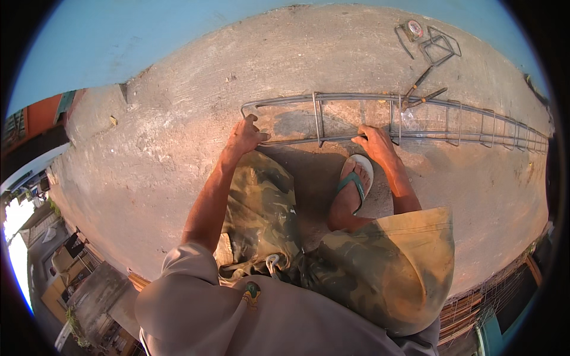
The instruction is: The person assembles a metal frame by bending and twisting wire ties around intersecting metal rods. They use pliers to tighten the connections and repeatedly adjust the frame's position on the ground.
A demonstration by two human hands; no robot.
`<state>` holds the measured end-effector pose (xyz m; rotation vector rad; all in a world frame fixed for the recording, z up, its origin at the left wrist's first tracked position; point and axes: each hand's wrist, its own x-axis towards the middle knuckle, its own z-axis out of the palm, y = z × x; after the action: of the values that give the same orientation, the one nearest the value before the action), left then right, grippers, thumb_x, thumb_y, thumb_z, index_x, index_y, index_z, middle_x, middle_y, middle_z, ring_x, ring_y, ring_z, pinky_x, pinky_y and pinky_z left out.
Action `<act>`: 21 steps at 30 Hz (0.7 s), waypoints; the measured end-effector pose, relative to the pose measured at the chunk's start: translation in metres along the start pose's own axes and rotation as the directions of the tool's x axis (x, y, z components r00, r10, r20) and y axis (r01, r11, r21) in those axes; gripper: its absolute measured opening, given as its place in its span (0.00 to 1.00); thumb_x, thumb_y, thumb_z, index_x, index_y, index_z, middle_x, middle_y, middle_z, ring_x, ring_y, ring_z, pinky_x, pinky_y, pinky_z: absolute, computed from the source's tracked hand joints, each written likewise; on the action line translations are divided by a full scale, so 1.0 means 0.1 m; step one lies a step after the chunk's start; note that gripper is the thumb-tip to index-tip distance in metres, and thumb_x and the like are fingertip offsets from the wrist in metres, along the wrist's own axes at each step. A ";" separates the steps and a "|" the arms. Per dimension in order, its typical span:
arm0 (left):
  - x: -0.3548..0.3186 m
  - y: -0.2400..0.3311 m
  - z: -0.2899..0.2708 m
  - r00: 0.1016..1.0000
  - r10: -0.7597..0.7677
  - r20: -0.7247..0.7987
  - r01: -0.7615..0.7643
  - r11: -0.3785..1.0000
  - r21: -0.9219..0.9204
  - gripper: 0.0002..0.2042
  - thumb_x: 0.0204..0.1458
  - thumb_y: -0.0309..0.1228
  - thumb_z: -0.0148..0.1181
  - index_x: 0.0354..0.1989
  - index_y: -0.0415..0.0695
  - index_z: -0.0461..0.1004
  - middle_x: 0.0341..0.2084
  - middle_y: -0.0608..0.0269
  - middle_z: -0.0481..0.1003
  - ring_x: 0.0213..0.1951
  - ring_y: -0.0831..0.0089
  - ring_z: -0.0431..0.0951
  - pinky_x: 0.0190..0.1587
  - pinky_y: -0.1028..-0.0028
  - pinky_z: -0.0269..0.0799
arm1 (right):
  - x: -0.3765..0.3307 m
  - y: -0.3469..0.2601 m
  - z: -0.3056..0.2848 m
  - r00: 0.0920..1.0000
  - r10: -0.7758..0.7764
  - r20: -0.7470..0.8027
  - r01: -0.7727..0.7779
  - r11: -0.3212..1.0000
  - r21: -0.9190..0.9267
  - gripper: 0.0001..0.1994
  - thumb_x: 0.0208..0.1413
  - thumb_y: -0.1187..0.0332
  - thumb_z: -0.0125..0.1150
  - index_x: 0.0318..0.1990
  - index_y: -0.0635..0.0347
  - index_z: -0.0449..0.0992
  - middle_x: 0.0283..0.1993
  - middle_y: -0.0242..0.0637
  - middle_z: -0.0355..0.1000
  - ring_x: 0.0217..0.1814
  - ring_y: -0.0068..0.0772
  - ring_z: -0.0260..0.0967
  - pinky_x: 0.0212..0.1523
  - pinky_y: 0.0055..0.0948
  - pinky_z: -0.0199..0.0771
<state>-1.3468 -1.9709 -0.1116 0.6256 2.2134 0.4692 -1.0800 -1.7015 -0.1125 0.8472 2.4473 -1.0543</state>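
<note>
A long, narrow rebar cage lies across the concrete in front of me, with square stirrups spaced along its bars. At its left end, my left hand has its fingers curled on the near bar, close to the bent bar tip. My right hand grips the same near bar further right, between two stirrups. Its fingertips are partly hidden around the bar. Beyond it, a pair of pincers with dark handles rests across the cage's far bars.
Loose bent stirrups and a round-faced tape measure lie at the far right. My sandalled foot is just nearer than the cage. A blue wall borders the floor. Stacked rods and timber stand at lower right.
</note>
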 end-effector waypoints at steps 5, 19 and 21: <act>-0.77 0.67 0.41 0.919 0.252 -0.305 -0.203 0.962 0.183 0.27 0.45 0.34 0.65 0.54 0.37 0.67 0.43 0.49 0.72 0.49 0.52 0.70 0.54 0.61 0.65 | -0.04 -0.02 0.12 0.996 -0.094 0.012 0.094 0.983 -0.158 0.12 0.55 0.64 0.61 0.40 0.65 0.75 0.40 0.53 0.75 0.46 0.58 0.72 0.45 0.48 0.71; -0.47 0.57 1.11 0.899 0.398 -0.182 -0.375 0.915 0.148 0.16 0.53 0.43 0.59 0.42 0.46 0.79 0.36 0.52 0.75 0.43 0.53 0.75 0.50 0.58 0.68 | -0.03 -0.35 0.22 0.989 -0.119 0.091 0.130 0.984 -0.125 0.11 0.57 0.65 0.57 0.39 0.65 0.74 0.36 0.53 0.75 0.41 0.59 0.72 0.40 0.48 0.71; -0.45 0.55 1.13 0.891 0.424 -0.164 -0.405 0.904 0.139 0.16 0.53 0.44 0.60 0.41 0.45 0.79 0.35 0.53 0.76 0.41 0.54 0.77 0.47 0.60 0.70 | -0.05 -0.39 0.24 0.990 -0.123 0.071 0.131 0.984 -0.124 0.11 0.57 0.65 0.57 0.38 0.66 0.74 0.35 0.55 0.74 0.40 0.59 0.72 0.41 0.48 0.71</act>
<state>-1.2190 -1.9375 -0.1286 1.1655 2.2930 0.6592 -1.0996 -1.7426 -0.1044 0.6153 2.5119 -0.9382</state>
